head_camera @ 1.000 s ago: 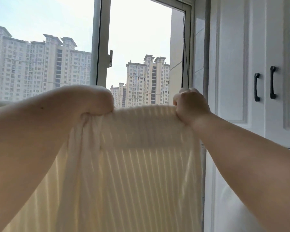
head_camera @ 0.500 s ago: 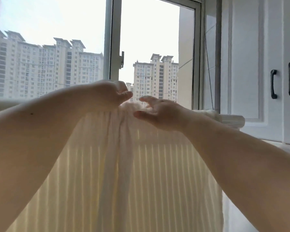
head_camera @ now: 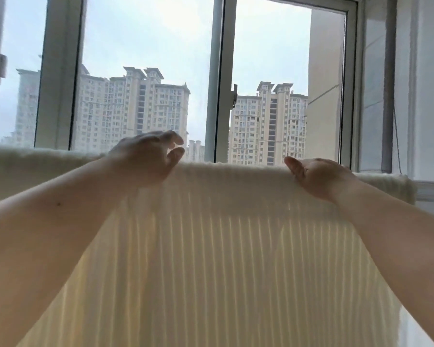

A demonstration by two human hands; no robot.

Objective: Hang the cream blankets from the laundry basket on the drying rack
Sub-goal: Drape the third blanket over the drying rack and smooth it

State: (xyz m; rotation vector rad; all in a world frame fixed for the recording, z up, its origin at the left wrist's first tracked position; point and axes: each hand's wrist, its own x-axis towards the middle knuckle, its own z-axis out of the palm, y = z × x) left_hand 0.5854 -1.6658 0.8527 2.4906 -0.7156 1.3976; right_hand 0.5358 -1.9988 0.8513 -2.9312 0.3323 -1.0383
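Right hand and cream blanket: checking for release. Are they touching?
Touching. The head view shows the right hand lying with open fingers on the cream blanket's top fold.

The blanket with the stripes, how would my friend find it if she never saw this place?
Look at the big window with tall buildings outside. Hanging right below it is the cream blanket, draped over a bar, with the left hand and right hand at its top edge. Light glows through its upright ribs, unlike the plain white wall beside it.

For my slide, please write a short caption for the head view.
Both hands, left and right, spread a cream blanket along the top, before a window.
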